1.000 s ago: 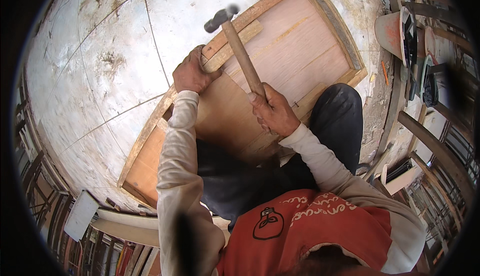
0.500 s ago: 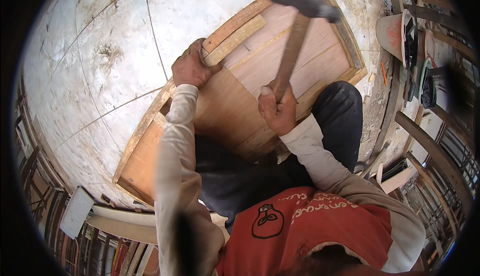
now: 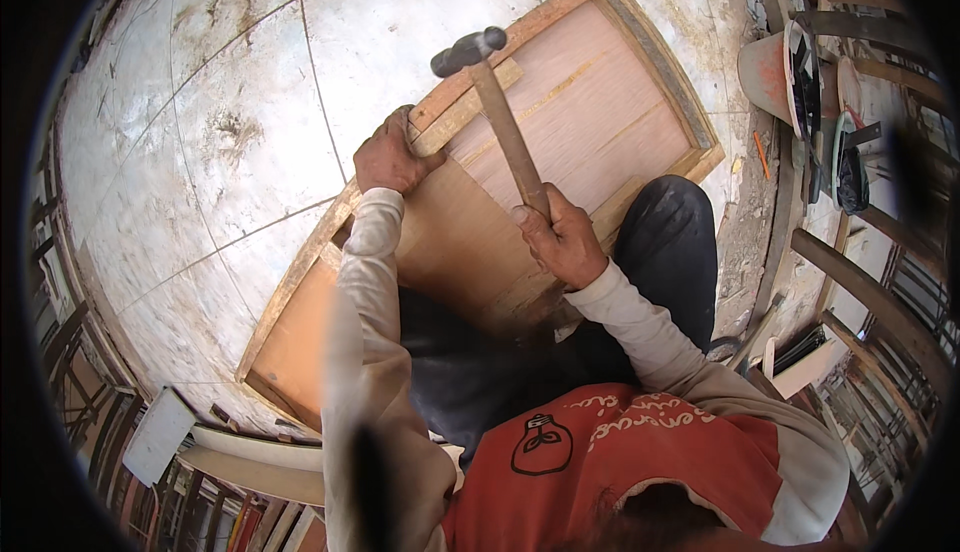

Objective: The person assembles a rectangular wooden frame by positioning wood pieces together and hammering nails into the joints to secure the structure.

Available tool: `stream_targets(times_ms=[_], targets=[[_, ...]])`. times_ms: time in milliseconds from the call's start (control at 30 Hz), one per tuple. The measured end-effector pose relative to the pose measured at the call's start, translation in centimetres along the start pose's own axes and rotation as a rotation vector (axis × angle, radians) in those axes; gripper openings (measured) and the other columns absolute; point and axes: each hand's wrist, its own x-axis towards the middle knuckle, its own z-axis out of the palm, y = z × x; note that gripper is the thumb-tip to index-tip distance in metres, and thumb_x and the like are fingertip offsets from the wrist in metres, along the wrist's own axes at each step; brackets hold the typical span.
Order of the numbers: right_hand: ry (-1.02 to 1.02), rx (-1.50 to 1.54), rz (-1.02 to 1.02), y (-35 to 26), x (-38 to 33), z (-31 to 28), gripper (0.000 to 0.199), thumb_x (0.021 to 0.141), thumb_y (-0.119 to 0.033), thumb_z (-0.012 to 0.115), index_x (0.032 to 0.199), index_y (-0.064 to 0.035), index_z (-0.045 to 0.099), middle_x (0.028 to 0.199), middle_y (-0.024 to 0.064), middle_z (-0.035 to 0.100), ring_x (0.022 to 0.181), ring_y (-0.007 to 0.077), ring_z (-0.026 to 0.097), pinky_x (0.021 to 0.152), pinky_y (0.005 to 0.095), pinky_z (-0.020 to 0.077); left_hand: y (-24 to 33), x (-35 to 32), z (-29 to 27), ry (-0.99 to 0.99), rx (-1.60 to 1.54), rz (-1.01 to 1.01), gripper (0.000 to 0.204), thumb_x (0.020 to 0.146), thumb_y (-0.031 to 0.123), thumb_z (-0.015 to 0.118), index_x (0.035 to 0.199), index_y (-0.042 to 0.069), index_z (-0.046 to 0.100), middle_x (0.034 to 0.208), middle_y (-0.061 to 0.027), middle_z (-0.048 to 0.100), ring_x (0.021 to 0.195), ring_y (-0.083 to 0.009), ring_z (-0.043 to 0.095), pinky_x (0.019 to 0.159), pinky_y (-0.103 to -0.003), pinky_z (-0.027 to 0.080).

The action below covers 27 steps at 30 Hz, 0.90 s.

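Observation:
My right hand (image 3: 566, 238) is wrapped round the wooden handle of a hammer (image 3: 512, 142). Its dark metal head lies over the far rail of a wooden panel frame (image 3: 560, 7); whether it touches the wood I cannot tell. My left hand (image 3: 393, 155) clamps the end of a short wooden strip (image 3: 465, 112) together with that rail, fingers curled over the outer edge. The strip runs along the rail's inner side. Thin plywood (image 3: 620, 77) fills the frame, which slants across my legs. No nail shows now.
Stained pale floor tiles (image 3: 230, 102) spread beyond the frame. To the right are a whitish-red bucket (image 3: 768, 74), an orange stick (image 3: 763, 155) and wooden lengths (image 3: 870, 287). A pale board (image 3: 160, 435) and stacked timber stand at the lower left.
The hammer has swung left and down, from above the plywood to over the far rail. My left hand keeps its hold. The nail visible earlier by the strip is hidden.

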Motion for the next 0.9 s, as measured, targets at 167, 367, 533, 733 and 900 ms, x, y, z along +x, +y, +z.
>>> stream_targets(times_ms=[167, 367, 533, 733, 900], targets=[[0.455, 0.100, -0.218, -2.5, -6.8, -11.6, 0.037, 0.097, -0.037, 0.067, 0.103, -0.0021, 0.057, 0.068, -0.0015, 0.051, 0.055, 0.0062, 0.047, 0.050, 0.0235, 0.0411, -0.7, 0.1, 0.3, 0.081, 0.036, -0.039, 0.089, 0.068, 0.059, 0.078, 0.141, 0.016, 0.050, 0.126, -0.0088, 0.067, 0.111, -0.0253, 0.067, 0.095, -0.037, 0.053], [0.780, 0.030, -0.078, 11.3, -15.0, -21.2, 0.031, 0.097, -0.030, 0.066, 0.106, -0.0014, 0.059, 0.065, -0.0023, 0.050, 0.053, 0.0051, 0.046, 0.047, 0.0226, 0.0400, -0.2, 0.2, -0.5, 0.092, 0.049, -0.026, 0.092, 0.065, 0.058, 0.079, 0.142, 0.016, 0.050, 0.124, -0.0084, 0.069, 0.109, -0.0253, 0.068, 0.096, -0.037, 0.053], [0.735, -0.130, 0.163, 24.8, -18.7, -21.3, 0.033, 0.098, -0.031, 0.063, 0.107, 0.0009, 0.062, 0.074, 0.0049, 0.059, 0.069, 0.0183, 0.062, 0.063, 0.0315, 0.0504, 0.4, -0.6, 0.1, 0.140, -0.026, -0.027, 0.090, 0.066, 0.054, 0.081, 0.142, 0.017, 0.050, 0.124, -0.0092, 0.069, 0.112, -0.0273, 0.067, 0.098, -0.038, 0.051], [0.640, -0.283, 0.203, 30.4, -21.8, -19.3, 0.034, 0.096, -0.031, 0.065, 0.108, 0.0008, 0.060, 0.079, 0.0086, 0.060, 0.072, 0.0220, 0.062, 0.065, 0.0341, 0.0501, 0.2, -1.6, 0.7, 0.220, -0.055, 0.015, 0.089, 0.067, 0.048, 0.083, 0.142, 0.016, 0.048, 0.127, -0.0120, 0.067, 0.115, -0.0299, 0.065, 0.101, -0.039, 0.048], [0.619, -0.400, 0.144, 32.6, -21.7, -18.5, 0.035, 0.095, -0.030, 0.066, 0.110, 0.0007, 0.059, 0.083, 0.0116, 0.061, 0.075, 0.0251, 0.063, 0.067, 0.0362, 0.0498, -0.1, -1.6, 2.8, 0.432, -0.035, 0.047, 0.092, 0.065, 0.052, 0.084, 0.142, 0.014, 0.050, 0.128, -0.0120, 0.067, 0.117, -0.0290, 0.064, 0.101, -0.038, 0.049]])
